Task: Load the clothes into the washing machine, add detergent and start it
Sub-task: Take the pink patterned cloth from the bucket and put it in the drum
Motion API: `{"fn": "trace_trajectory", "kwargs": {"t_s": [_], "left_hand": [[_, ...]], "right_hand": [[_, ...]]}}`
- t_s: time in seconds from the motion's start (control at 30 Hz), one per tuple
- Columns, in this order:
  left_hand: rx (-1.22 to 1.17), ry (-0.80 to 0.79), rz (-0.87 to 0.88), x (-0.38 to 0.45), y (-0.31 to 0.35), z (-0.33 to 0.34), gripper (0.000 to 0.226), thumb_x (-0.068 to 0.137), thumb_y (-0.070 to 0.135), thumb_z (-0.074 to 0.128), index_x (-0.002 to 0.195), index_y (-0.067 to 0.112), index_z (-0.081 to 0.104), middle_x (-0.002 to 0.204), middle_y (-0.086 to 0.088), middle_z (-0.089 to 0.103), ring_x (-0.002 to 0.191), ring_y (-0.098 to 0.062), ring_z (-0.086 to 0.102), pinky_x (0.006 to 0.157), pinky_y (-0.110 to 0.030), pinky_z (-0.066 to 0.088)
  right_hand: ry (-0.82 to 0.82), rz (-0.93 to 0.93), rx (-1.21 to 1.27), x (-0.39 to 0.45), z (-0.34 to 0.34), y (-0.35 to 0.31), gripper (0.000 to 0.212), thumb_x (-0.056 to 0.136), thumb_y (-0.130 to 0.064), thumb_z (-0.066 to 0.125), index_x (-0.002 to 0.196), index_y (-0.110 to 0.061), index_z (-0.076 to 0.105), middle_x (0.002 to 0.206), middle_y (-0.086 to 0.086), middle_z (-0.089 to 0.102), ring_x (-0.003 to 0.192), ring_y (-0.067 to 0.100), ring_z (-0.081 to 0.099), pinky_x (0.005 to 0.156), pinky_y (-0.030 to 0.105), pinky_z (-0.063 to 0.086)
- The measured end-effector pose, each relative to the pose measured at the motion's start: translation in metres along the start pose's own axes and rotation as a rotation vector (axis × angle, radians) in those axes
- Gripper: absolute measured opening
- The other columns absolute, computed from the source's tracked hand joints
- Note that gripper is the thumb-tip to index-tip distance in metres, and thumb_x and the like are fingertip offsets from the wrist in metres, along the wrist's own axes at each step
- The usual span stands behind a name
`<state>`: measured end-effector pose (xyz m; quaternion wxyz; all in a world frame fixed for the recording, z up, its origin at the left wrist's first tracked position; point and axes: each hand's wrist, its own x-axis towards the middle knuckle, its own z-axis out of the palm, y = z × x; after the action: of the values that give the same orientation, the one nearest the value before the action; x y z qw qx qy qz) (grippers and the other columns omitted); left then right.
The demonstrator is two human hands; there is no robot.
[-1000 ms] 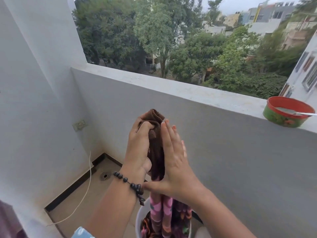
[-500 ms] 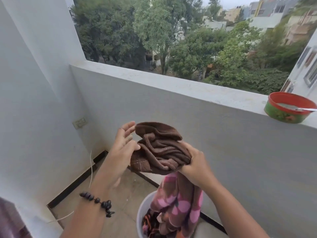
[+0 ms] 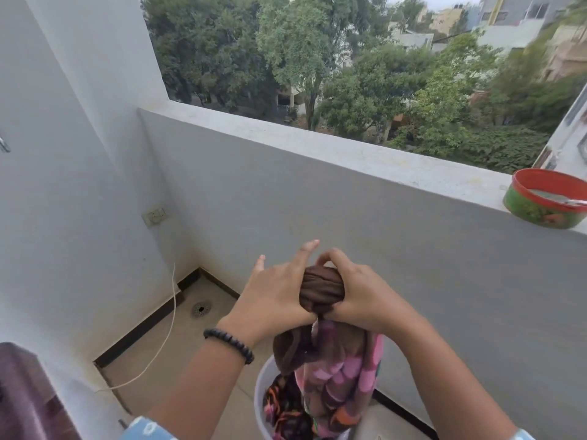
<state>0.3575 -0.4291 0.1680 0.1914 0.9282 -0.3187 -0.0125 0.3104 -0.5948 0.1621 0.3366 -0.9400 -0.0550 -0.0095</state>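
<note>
In the head view, a bunched brown cloth [image 3: 321, 289] is held up between two hands above a white bucket [image 3: 263, 385] on a balcony floor. The right hand [image 3: 359, 296] is clenched around the right side of the bundle, its fingers curled over the top. The left hand [image 3: 273, 296], with a black bead bracelet [image 3: 229, 343] at the wrist, is pressed against the left side of the bundle with fingers extended, the fingertips raised clear. A pink-patterned length of the same fabric [image 3: 343, 376] hangs from the hands down into the bucket, where more colourful clothes [image 3: 286, 408] are piled. On the grey parapet ledge [image 3: 317, 147] at far right, a red-rimmed green bowl [image 3: 544, 201] is seen, well apart from the hands. A white cord [image 3: 173, 312] hangs down the left wall below a socket [image 3: 154, 215].
</note>
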Motion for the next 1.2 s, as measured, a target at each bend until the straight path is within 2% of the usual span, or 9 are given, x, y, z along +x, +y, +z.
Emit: {"fn": "trace_trajectory", "kwargs": {"t_s": [0.07, 0.23, 0.33, 0.63, 0.77, 0.93, 1.03, 1.1, 1.2], "left_hand": [[-0.299, 0.039, 0.007, 0.001, -0.008, -0.005, 0.086, 0.064, 0.032, 0.071, 0.138, 0.042, 0.029, 0.079, 0.007, 0.065, 0.083, -0.017, 0.067, 0.08, -0.032, 0.048], [-1.043, 0.252, -0.027, 0.009, -0.021, -0.015, 0.055, 0.065, 0.012, 0.076, 0.116, 0.024, 0.058, 0.104, -0.001, 0.073, 0.098, -0.018, 0.069, 0.085, -0.031, 0.055], [-1.402, 0.401, -0.122, 0.014, -0.021, -0.023, 0.04, 0.07, 0.005, 0.071, 0.108, 0.016, 0.061, 0.09, 0.0, 0.073, 0.085, -0.015, 0.069, 0.071, -0.025, 0.056], [-1.277, 0.37, -0.138, 0.006, -0.049, -0.028, 0.048, 0.064, 0.001, 0.069, 0.109, 0.014, 0.062, 0.09, -0.003, 0.072, 0.086, -0.022, 0.068, 0.076, -0.037, 0.058], [-1.426, 0.464, -0.266, 0.009, -0.037, -0.018, 0.039, 0.077, 0.003, 0.07, 0.114, 0.014, 0.062, 0.096, -0.004, 0.072, 0.089, -0.02, 0.069, 0.071, -0.03, 0.057], [-1.949, 0.396, -0.414, 0.014, -0.007, -0.015, 0.077, 0.067, 0.037, 0.08, 0.133, 0.004, 0.056, 0.133, -0.025, 0.056, 0.123, -0.038, 0.055, 0.105, -0.055, 0.044], [-2.144, 0.366, -0.448, 0.013, -0.001, -0.021, 0.036, 0.086, 0.044, 0.059, 0.088, 0.013, 0.078, 0.095, -0.012, 0.073, 0.086, -0.028, 0.07, 0.082, -0.042, 0.053], [-2.171, 0.487, -0.445, 0.017, -0.002, -0.018, 0.047, 0.092, 0.04, 0.05, 0.059, 0.018, 0.075, 0.073, -0.005, 0.071, 0.068, -0.022, 0.068, 0.071, -0.035, 0.051], [-2.208, 0.594, -0.433, 0.02, 0.001, -0.024, 0.05, 0.097, 0.037, 0.047, 0.059, 0.02, 0.074, 0.069, -0.005, 0.07, 0.072, -0.021, 0.065, 0.068, -0.034, 0.052]], "right_hand": [[0.004, -0.029, 0.255, -0.002, 0.0, 0.005, 0.066, 0.069, -0.009, 0.072, 0.124, -0.032, 0.042, 0.103, -0.007, 0.068, 0.09, 0.009, 0.067, 0.081, 0.03, 0.055], [-0.005, 0.032, 0.658, -0.001, 0.006, 0.022, 0.095, 0.069, -0.021, 0.086, 0.139, -0.05, 0.03, 0.128, -0.02, 0.057, 0.115, 0.002, 0.06, 0.093, 0.024, 0.052], [0.013, 0.101, 0.716, -0.001, 0.03, 0.023, 0.081, 0.068, -0.016, 0.082, 0.134, -0.042, 0.041, 0.119, -0.01, 0.064, 0.107, 0.011, 0.066, 0.085, 0.028, 0.057], [0.479, 0.113, 0.678, 0.012, -0.025, 0.026, 0.031, 0.059, -0.013, 0.068, 0.086, -0.027, 0.072, 0.08, -0.008, 0.072, 0.077, 0.012, 0.066, 0.072, 0.036, 0.054], [0.382, 0.132, 0.812, 0.013, -0.032, 0.007, 0.034, 0.062, -0.011, 0.07, 0.093, -0.025, 0.072, 0.091, 0.006, 0.074, 0.083, 0.022, 0.068, 0.081, 0.048, 0.056], [0.06, 0.108, 0.968, 0.005, -0.005, -0.023, 0.058, 0.07, -0.027, 0.078, 0.124, -0.029, 0.056, 0.115, 0.008, 0.068, 0.101, 0.028, 0.069, 0.089, 0.048, 0.056], [0.07, 0.057, 0.996, 0.0, 0.009, -0.024, 0.1, 0.057, -0.053, 0.087, 0.142, -0.035, 0.038, 0.137, -0.002, 0.056, 0.119, 0.019, 0.062, 0.098, 0.042, 0.052], [0.092, 0.023, 0.93, -0.003, 0.017, -0.022, 0.124, 0.044, -0.066, 0.087, 0.148, -0.045, 0.023, 0.147, -0.019, 0.041, 0.13, 0.003, 0.05, 0.106, 0.034, 0.045], [0.068, 0.046, 0.925, -0.006, 0.034, -0.026, 0.138, 0.037, -0.067, 0.089, 0.148, -0.053, 0.009, 0.149, -0.02, 0.038, 0.133, 0.002, 0.046, 0.112, 0.042, 0.04]]}}
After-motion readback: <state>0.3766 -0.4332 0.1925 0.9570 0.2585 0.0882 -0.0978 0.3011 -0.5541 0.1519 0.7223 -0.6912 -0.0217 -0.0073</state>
